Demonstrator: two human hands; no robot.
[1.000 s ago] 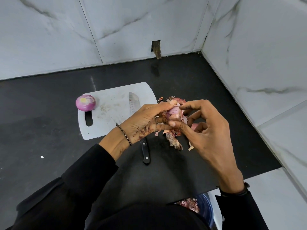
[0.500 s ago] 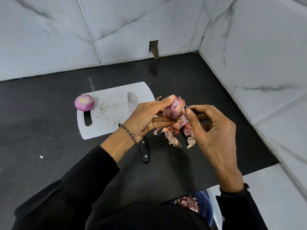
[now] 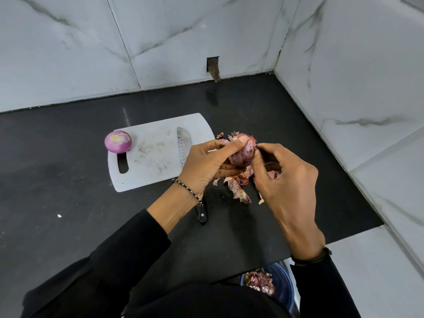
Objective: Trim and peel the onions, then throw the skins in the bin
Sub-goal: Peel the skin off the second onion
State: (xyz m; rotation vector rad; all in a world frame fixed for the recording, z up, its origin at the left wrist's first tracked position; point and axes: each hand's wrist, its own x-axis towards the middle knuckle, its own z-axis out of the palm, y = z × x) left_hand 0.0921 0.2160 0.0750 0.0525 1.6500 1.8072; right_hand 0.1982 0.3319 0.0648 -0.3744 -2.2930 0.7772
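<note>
My left hand [image 3: 206, 164] grips a partly peeled red onion [image 3: 243, 156] above the black counter, thumb over its top. My right hand [image 3: 282, 177] pinches a strip of skin at the onion's right side with thumb and forefinger. Loose onion skins [image 3: 238, 191] lie on the counter under and behind my hands. A peeled purple onion [image 3: 118, 141] sits at the left end of the white cutting board [image 3: 149, 161]. A blue bin [image 3: 282, 288] holding skins stands on the floor below the counter's front edge.
A knife [image 3: 183, 145] lies on the board's right side, its black handle [image 3: 202, 214] sticking out over the counter under my left wrist. Marble walls close the counter at the back and right. A small white scrap [image 3: 59, 215] lies at the left.
My right hand has shifted from cupping the onion's front to pinching skin at its right side. The onion has turned slightly in my left hand.
</note>
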